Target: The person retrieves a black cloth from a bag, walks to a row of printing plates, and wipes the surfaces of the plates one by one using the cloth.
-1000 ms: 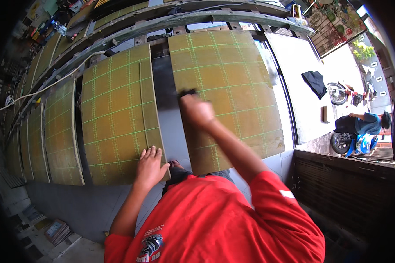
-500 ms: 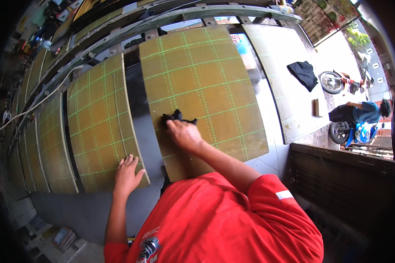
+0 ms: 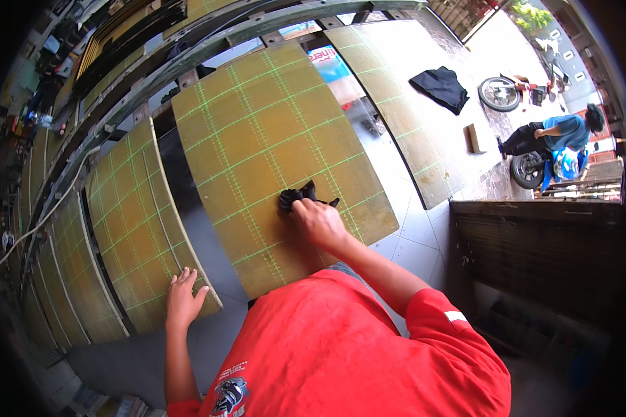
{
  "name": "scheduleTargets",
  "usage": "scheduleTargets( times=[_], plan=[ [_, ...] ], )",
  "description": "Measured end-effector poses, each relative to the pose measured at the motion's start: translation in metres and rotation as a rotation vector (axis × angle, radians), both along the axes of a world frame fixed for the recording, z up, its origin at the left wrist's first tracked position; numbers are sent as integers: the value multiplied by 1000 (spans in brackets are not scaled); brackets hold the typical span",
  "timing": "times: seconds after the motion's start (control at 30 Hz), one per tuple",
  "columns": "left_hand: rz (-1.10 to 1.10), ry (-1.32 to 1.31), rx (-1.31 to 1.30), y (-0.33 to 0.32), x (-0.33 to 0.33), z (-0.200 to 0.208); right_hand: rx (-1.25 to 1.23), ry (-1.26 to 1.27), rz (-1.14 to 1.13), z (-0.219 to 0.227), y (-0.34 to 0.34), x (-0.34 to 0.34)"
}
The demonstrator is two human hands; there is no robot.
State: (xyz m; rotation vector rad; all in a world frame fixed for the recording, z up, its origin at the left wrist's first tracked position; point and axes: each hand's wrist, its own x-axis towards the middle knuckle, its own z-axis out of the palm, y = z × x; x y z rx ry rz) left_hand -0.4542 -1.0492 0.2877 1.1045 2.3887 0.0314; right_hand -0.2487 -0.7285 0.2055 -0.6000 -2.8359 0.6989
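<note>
Outdoors, on a pale tiled floor point(image 3: 410, 229) beside a metal frame point(image 3: 209, 42), with olive-brown panels gridded in green lines laid side by side. Taking the central panel point(image 3: 271, 146) as landmark: resting tilted across the frame, near edge close to the red shirt point(image 3: 341, 347).

Right hand point(image 3: 318, 221) on the near right part of that panel, arm reaching forward and bent at the elbow, forearm running back to the red sleeve. Fingers curled and pressed down, bunching a black cloth point(image 3: 295, 197) against the panel surface; cloth lying flat-crumpled on the panel, sticking out just past the knuckles on the far side, touching the panel.

Left hand point(image 3: 183, 295) left of the central panel, arm stretched straight forward from the shoulder. Palm down, fingers spread and slightly splayed, resting on the near corner of the neighbouring left panel point(image 3: 142, 229); holding nothing.

Further left of the landmark, more gridded panels point(image 3: 62, 278) fanned in a row, with a pale cable point(image 3: 49, 215) trailing across them. Right of the central panel, another panel point(image 3: 403, 104) lying on the tiles, and past it a second dark cloth point(image 3: 442, 87) and a small brown block point(image 3: 475, 137) on the floor. Far right, another person in a blue top point(image 3: 556, 132) crouched beside motorbike wheels point(image 3: 499, 94), well apart from the panels.
</note>
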Motion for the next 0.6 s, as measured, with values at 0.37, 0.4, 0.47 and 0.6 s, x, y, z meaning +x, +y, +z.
scheduleTargets(
  times=[0.37,0.4,0.47,0.6],
  plan=[
    [-23,14,-1,4,0,-2,16,14,-484,-10,52,33],
    [-33,18,3,4,0,-2,20,-30,-394,-15,20,16],
    [-35,28,11,-1,-1,-4,-110,48,-102,-13,-37,-10],
    [-16,-13,57,-7,-2,1,120,239,-18,-9,-14,-4]
  ],
)
